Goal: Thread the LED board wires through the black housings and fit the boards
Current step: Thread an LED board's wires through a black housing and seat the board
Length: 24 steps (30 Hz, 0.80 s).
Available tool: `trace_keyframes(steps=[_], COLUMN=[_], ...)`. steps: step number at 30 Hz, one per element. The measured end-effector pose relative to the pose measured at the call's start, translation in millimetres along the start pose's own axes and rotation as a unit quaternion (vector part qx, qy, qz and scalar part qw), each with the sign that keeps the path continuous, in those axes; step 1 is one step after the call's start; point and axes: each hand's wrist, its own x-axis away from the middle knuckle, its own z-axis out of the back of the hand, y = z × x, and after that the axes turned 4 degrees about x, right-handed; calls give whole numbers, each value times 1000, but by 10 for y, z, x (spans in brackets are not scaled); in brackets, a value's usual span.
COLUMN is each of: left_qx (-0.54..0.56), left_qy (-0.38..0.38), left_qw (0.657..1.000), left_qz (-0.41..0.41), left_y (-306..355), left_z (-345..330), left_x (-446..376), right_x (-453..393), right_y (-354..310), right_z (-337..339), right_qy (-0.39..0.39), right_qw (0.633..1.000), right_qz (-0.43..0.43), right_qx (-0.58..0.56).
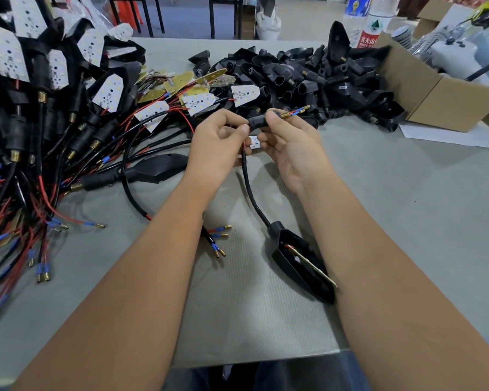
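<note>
Both hands meet above the table's middle. My right hand grips a black housing by its neck, and wire ends with brass terminals stick out past its threaded brass tip. My left hand pinches the wires at the housing's open end. A small white LED board shows between the two hands. From there a black cable hangs down to a second black housing lying by my right forearm, with a board sitting tilted inside it.
Finished housings with boards and long wires are heaped at the left. Loose LED boards lie at the back centre, beside a pile of empty black housings. A cardboard box stands at the right, water bottles behind it.
</note>
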Motion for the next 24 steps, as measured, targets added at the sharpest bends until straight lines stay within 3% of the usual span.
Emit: trace_keyframes(steps=[6, 11, 18, 24], left_qx=[-34, -37, -50, -7], left_qy=[-42, -43, -36, -26], left_qw=[998, 998, 998, 997], left_qz=[35, 13, 15, 74], left_y=[-27, -39, -22, 17], left_z=[-6, 17, 24, 10], left_x=[-31, -23, -16, -12], right_x=[-34, -80, -36, -50], right_y=[9, -19, 2, 15], right_z=[17, 46, 2, -15], right_qy=[41, 76, 7, 30], right_qw=[999, 995, 999, 996], right_qz=[15, 0, 32, 34], right_qx=[-33, -60, 30, 77])
